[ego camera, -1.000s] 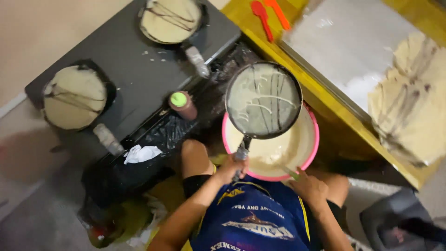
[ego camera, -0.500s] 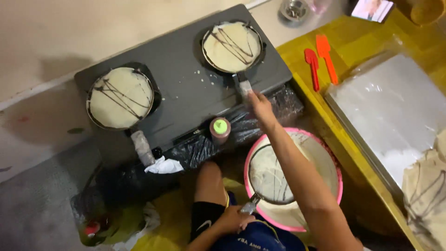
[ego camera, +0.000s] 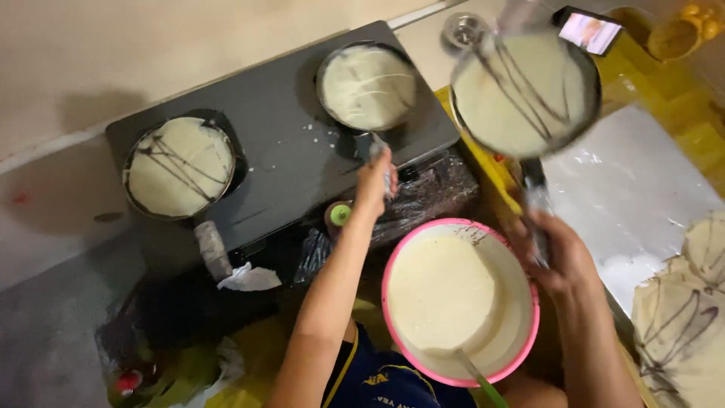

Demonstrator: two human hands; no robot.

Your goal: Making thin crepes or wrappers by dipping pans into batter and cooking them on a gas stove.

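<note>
The left hand [ego camera: 375, 175] grips the handle of the round batter-coated black pan [ego camera: 368, 85] at upper centre. The right hand [ego camera: 555, 253] clasps another round batter-coated pan [ego camera: 522, 92] raised at upper right, its handle pointing down-frame.

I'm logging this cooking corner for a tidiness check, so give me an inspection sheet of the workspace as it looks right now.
Surface: dark flat two-burner stove top, batter spatters.
Job's things: round pan with dark drizzle on pale batter, raised; round pan on the far burner; round drizzled pan on the left burner; pink round batter bowl.
Clutter: crumpled white tissue; green-capped bottle.
Hands: left hand on the far pan's handle; right hand holds the raised pan's handle.
Cables: nothing seen.
Surroundings: white sheet; stacked drizzled crepes.
</note>
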